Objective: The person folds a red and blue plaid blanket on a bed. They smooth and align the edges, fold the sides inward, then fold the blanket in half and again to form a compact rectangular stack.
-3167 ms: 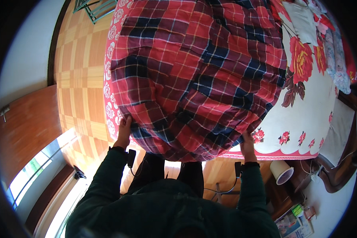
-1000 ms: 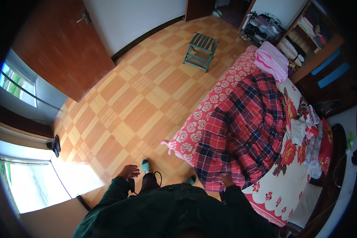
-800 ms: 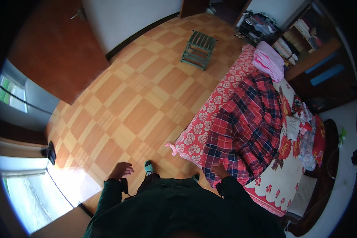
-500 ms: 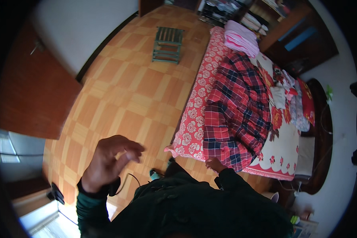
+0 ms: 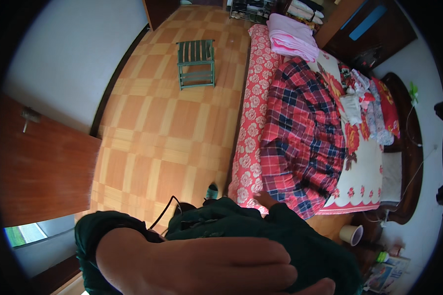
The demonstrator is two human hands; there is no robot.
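Observation:
My left hand (image 5: pixel 216 260) is raised close to the camera, stretched across my dark green jacket (image 5: pixel 300 241). Its fingers are extended towards the right with their tips at the lower edge, and no held thing shows. My right hand (image 5: pixel 266 199) is low beside the bed's near corner, next to a crumpled red and navy plaid blanket (image 5: pixel 300 142). The sleeve hides part of this hand, and its fingers are too small to read. Beneath the blanket lies a bed cover (image 5: pixel 246 167) with a red border of pale flowers.
A green slatted folding stool (image 5: pixel 196 51) stands on the checkered wood floor (image 5: pixel 147 167). A folded pink blanket (image 5: pixel 293 37) lies at the bed's far end, clothes (image 5: pixel 364 101) near the headboard (image 5: pixel 411 147). An open brown door (image 5: pixel 47 157) is left, a pale bin (image 5: pixel 351 235) right.
My left hand has swung up and right, closer to the camera, its curled fingers now straightened. The view has shifted, and my right hand stays by the blanket.

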